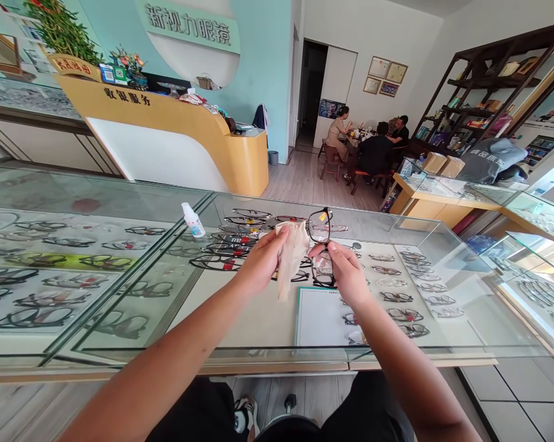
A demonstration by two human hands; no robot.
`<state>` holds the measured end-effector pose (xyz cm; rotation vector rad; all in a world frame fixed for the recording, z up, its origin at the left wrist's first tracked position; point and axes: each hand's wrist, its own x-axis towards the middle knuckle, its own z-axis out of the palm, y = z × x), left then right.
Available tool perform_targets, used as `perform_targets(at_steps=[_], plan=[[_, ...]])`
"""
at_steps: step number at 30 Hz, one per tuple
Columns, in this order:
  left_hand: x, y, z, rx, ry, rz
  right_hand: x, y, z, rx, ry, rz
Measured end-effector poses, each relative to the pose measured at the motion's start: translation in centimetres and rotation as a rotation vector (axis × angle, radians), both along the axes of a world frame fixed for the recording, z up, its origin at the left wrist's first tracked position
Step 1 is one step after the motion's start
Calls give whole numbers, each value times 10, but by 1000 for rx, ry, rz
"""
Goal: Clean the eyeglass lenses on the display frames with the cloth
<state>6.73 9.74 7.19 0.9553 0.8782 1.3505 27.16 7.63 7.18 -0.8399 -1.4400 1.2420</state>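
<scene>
Above the glass display counter, my right hand (349, 270) grips a pair of dark-framed eyeglasses (320, 227) near the bridge, held turned on end with one lens above the other. A yellow sticker shows on the upper lens. My left hand (264, 258) pinches a pale beige cloth (292, 255), which hangs down beside the eyeglasses. Whether the cloth touches the frame I cannot tell. Several more eyeglasses (226, 248) lie in rows just beyond and to the left of my hands. A small white bottle (193, 220) stands tilted in view to the left.
The glass counter (240, 353) runs across in front of me, with eyeglasses (399, 298) and a white board (320, 319) visible. A curved reception desk (244, 159) stands beyond. Several people sit around a table at the back; wooden shelves (477, 83) stand right.
</scene>
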Motion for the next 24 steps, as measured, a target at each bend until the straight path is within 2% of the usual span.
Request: perform_targets(at_steps=[3, 10, 20, 24], plan=[[0, -1, -4, 7, 80, 52, 1, 2, -1, 60, -8, -31], [1, -4, 2, -41, 153, 42, 4, -1, 8, 78, 49, -1], [8, -1, -5, -158, -9, -166, 1, 3, 3, 12, 168, -19], [14, -8, -1, -135, -35, -288, -2, 3, 3, 54, 100, -34]])
